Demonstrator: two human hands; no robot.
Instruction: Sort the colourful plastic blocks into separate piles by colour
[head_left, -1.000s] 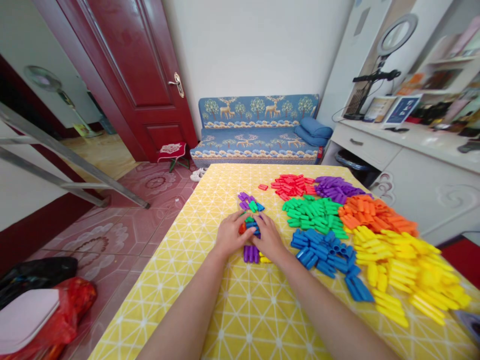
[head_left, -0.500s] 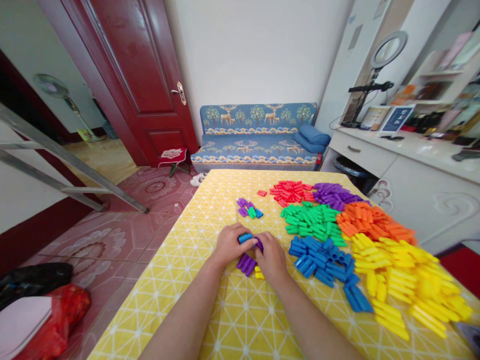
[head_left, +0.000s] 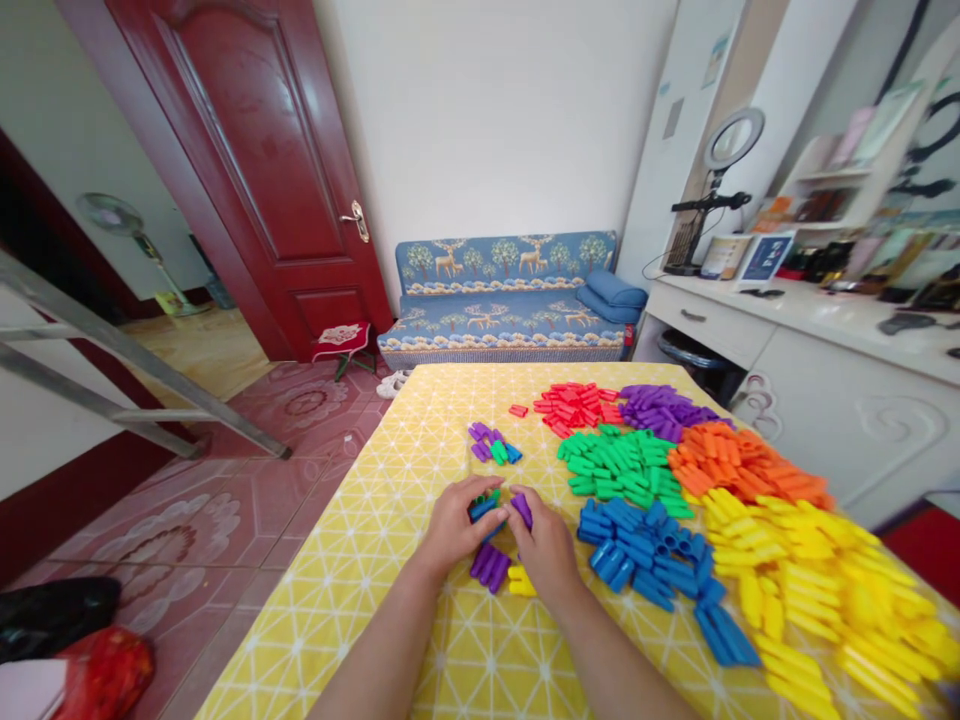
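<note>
My left hand [head_left: 452, 527] pinches a blue plastic piece [head_left: 481, 506] above the yellow patterned tablecloth [head_left: 397, 520]. Right beside it, my right hand [head_left: 547, 545] holds a purple piece [head_left: 522, 509] between thumb and fingers. The two pieces nearly touch. Under the hands lie a few purple pieces [head_left: 489, 565] and a yellow piece [head_left: 520, 581]. A small mixed cluster of purple, green and blue pieces [head_left: 493, 445] sits farther back.
Sorted piles fill the table's right side: red [head_left: 574, 405], purple [head_left: 660, 406], green [head_left: 619, 460], orange [head_left: 739, 462], blue [head_left: 660, 555], yellow [head_left: 825, 560]. A lone red piece [head_left: 517, 410] lies apart. A blue sofa [head_left: 510, 300], red door [head_left: 255, 170] and white cabinet [head_left: 810, 360] stand beyond.
The view has tilted up, so the hands sit lower in frame. The hands now hold a blue and a purple piece apart instead of pressed together over the cluster.
</note>
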